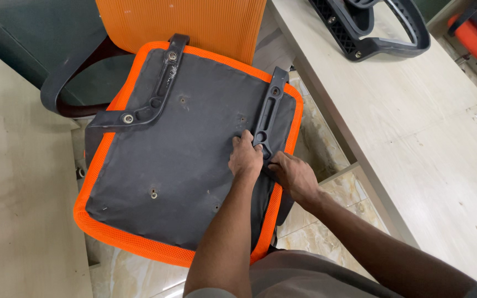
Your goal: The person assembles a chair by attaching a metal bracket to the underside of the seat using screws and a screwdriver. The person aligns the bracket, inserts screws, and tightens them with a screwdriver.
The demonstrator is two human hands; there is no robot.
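Observation:
An upturned chair seat (172, 160) lies in front of me, its dark fabric underside facing up with an orange mesh border. Two black plastic armrest brackets are fixed to it: one at the left (153, 94), one at the right (269, 113). My left hand (245, 157) presses on the lower end of the right bracket with curled fingers. My right hand (293, 174) touches the same bracket end from the right, fingers pinched at it; any small part in them is hidden.
An orange mesh chair back (183, 22) and a black armrest (64, 83) stand behind the seat. A light wooden table (415, 127) at the right carries a black plastic chair part (371, 27). Another wooden surface (17, 182) is at the left. Tiled floor shows below.

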